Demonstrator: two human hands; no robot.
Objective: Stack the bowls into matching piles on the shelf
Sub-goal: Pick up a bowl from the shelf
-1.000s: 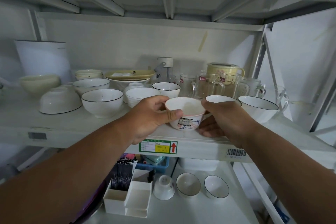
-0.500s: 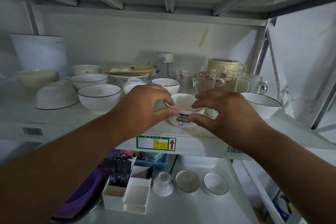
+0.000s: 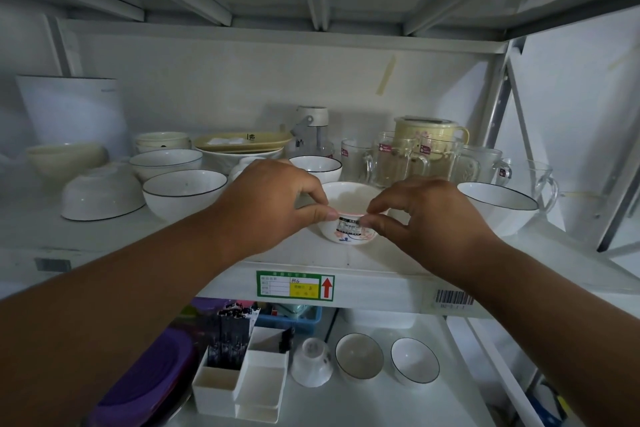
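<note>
A small white bowl with a pink rim and flower print (image 3: 348,215) sits near the front edge of the middle shelf (image 3: 377,270). My left hand (image 3: 270,204) pinches its rim on the left and my right hand (image 3: 422,215) pinches the rim on the right. Several white bowls with dark rims stand around it: one at the left (image 3: 185,192), one behind that (image 3: 166,163), one behind my left hand (image 3: 316,167) and a large one at the right (image 3: 498,206). An upturned white bowl (image 3: 100,192) lies at the far left.
Glass mugs (image 3: 398,163) and a yellow lidded jug (image 3: 431,135) crowd the back right. Yellow plates (image 3: 242,142) and cream bowls (image 3: 65,158) sit at the back left. The lower shelf holds small bowls (image 3: 358,357), white trays (image 3: 242,378) and a purple dish (image 3: 145,378).
Both hands have carried the flowered bowl back from the shelf's front edge and lowered it; they now pinch its rim from above instead of cupping its sides.
</note>
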